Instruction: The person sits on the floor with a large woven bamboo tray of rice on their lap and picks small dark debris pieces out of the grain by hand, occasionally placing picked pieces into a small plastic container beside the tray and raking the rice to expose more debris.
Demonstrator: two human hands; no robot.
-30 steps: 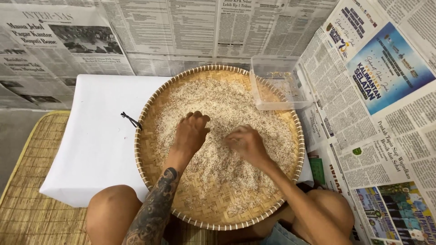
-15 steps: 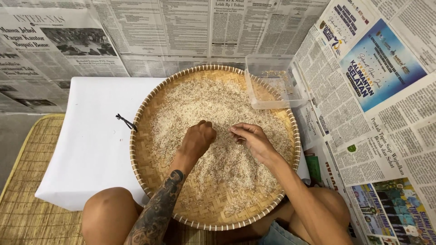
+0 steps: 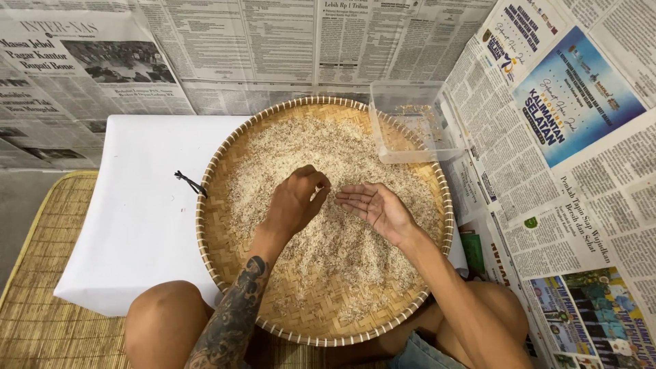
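Observation:
A round woven bamboo tray [image 3: 219,236] lies in front of me, spread with pale rice grains [image 3: 321,147]. My left hand [image 3: 298,199] hovers over the middle of the rice, its fingertips pinched together. My right hand [image 3: 376,207] is beside it, palm up and flat, fingers pointing left toward the pinched fingertips. I cannot tell whether a grain lies on the palm or between the fingertips. My tattooed left forearm [image 3: 229,321] crosses the tray's near rim.
A clear plastic box [image 3: 413,119] rests on the tray's far right rim. The tray sits on a white cloth-covered surface [image 3: 137,212] with a small black tie [image 3: 190,183]. Newspapers [image 3: 547,171] cover the wall and floor. A woven mat [image 3: 41,294] lies at left.
Both hands have lifted off the rice. The right hand turned palm up and the left hand closed its fingertips into a pinch next to it.

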